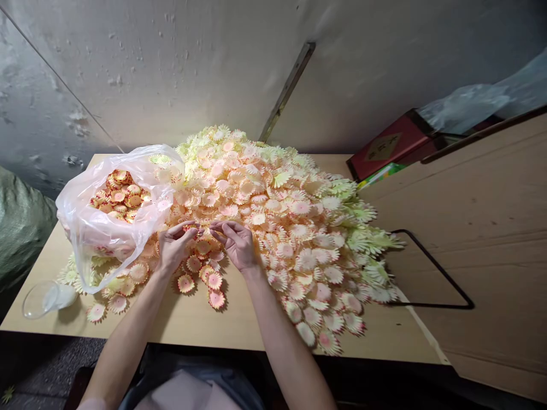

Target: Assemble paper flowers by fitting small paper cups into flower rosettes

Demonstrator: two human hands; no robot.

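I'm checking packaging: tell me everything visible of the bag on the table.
The bag looks like thin, translucent whitish plastic, crumpled, its mouth open. A loop droops over loose flowers on its near side. It sits on the left of the table, holding yellowish, red-edged flowers; the pale heap lies against its right side.

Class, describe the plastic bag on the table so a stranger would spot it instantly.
On the pale table, find the large heap of flower-shaped pieces. At its left end, near the left hand, sits the plastic bag. Unlike the loose pieces around it, it is translucent and open, with darker, red-edged pieces inside.
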